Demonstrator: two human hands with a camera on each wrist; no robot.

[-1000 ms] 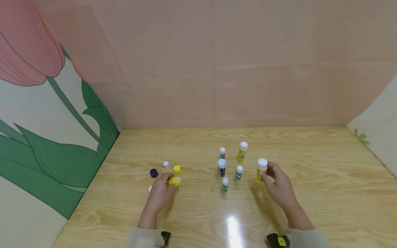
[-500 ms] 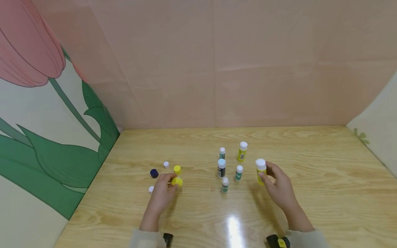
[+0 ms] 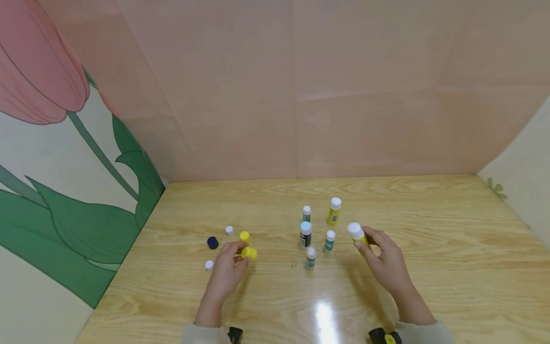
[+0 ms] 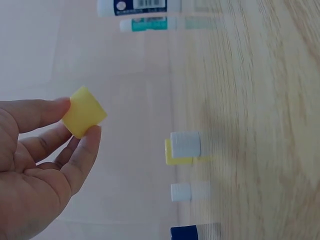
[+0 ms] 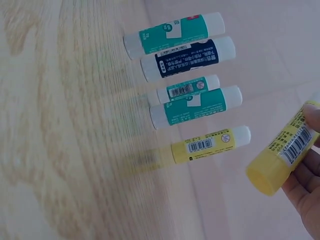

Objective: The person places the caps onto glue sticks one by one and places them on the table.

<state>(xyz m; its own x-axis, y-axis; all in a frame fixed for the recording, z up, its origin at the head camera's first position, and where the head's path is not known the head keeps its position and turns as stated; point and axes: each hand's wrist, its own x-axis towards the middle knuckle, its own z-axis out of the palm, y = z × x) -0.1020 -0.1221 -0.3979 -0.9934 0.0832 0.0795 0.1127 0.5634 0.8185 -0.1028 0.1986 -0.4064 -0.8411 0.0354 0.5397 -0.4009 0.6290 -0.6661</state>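
My left hand (image 3: 227, 271) pinches a yellow cap (image 4: 84, 114) between thumb and fingers, held above the table. On the other side, my right hand (image 3: 386, 262) grips a yellow glue stick (image 5: 286, 149) with a white top, tilted and raised off the wood. Between the hands several glue sticks stand upright: a yellow one (image 3: 334, 212), a navy one (image 3: 305, 235) and green ones, such as a green glue stick (image 3: 329, 242). Near the left hand lie loose caps: a yellow cap (image 3: 244, 237), a navy cap (image 3: 212, 242) and white caps, one being a white cap (image 3: 209, 264).
The wooden table (image 3: 451, 229) backs onto a pinkish wall covering (image 3: 296, 95). At the left stands a panel with a tulip picture (image 3: 99, 200). A small green glue stick (image 3: 311, 258) is the nearest of the standing group.
The glue stick in my right hand has tipped, its white top swinging left. My left hand has shifted slightly right with the yellow cap, which has turned a little. The standing glue sticks stayed put.
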